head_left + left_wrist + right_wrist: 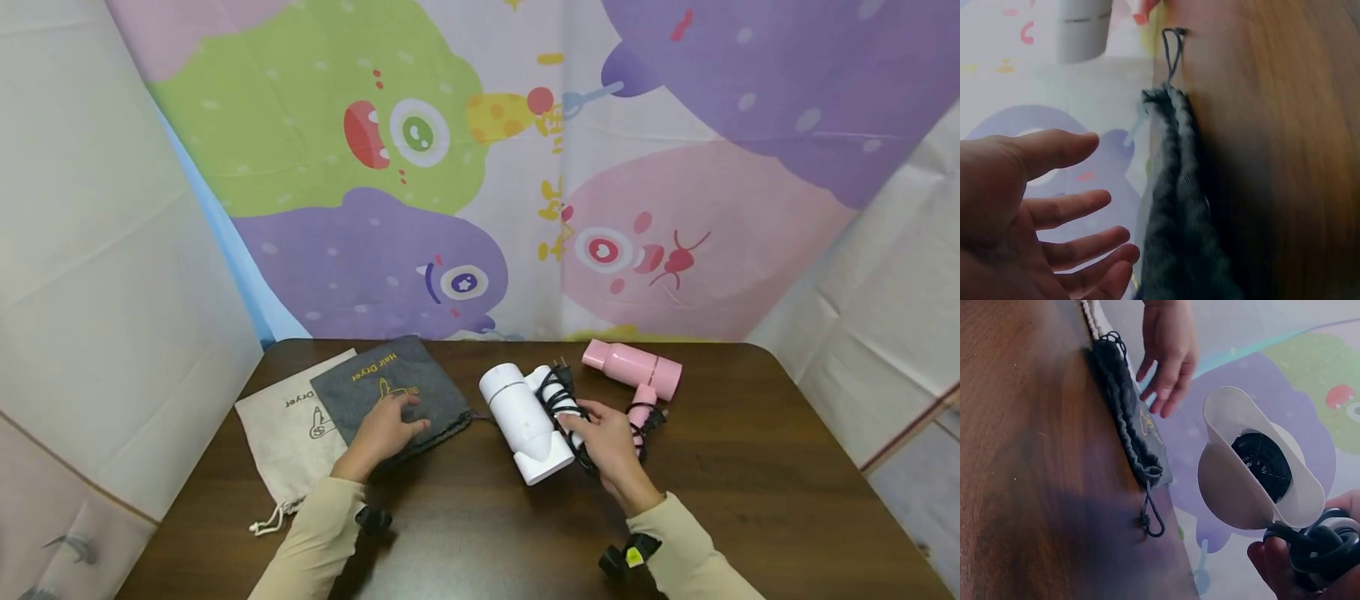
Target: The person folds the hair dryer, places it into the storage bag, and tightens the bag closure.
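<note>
Got 2 dryers, 2 pouches, room near right table edge. Gripping white dryer in right hand, spreading left hand.

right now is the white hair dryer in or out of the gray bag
Out: in the head view, the white hair dryer shows uncovered, right of the gray bag.

Hair dryers, two: one white dryer, one pink dryer. Black cords, two: one white-dryer cord, one pink-dryer cord. Drawstring bags, two: one grey bag, one cream bag. Hands, two: one left hand, one right hand. Single items: one tabletop, one printed backdrop.
</note>
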`<state>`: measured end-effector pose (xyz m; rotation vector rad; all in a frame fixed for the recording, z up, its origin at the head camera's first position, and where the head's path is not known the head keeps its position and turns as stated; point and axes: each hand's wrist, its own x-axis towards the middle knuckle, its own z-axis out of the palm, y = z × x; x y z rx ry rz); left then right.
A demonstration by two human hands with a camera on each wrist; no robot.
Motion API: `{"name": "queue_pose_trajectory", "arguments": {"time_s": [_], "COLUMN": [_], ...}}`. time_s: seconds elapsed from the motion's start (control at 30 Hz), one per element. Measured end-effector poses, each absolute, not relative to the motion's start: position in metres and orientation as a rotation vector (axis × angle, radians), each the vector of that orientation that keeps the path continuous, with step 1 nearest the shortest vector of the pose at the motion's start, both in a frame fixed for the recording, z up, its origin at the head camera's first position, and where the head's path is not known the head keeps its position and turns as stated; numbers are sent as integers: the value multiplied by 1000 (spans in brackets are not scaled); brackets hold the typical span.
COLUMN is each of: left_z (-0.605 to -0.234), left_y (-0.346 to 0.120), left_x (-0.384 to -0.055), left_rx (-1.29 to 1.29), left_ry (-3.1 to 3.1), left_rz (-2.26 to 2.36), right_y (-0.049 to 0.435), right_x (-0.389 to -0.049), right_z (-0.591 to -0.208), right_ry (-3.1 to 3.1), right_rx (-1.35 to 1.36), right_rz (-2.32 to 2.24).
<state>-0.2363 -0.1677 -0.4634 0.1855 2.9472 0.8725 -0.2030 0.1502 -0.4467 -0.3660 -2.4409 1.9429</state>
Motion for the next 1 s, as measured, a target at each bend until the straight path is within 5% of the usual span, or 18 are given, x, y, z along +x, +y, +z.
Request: {"name": "queue_pose_trajectory", "arguments": {"time_s": [1.0], "left_z": [-479], "left_y": [-188], "left_x": [-235], "left_rx": [311], "left_ry": [2990], "left_rz": [637], "right_y": [158], "right_x": [-202], "right_z": [-446], "right_ry": [-2479], "right_rx": [-420], "right_rz": [1923]}}
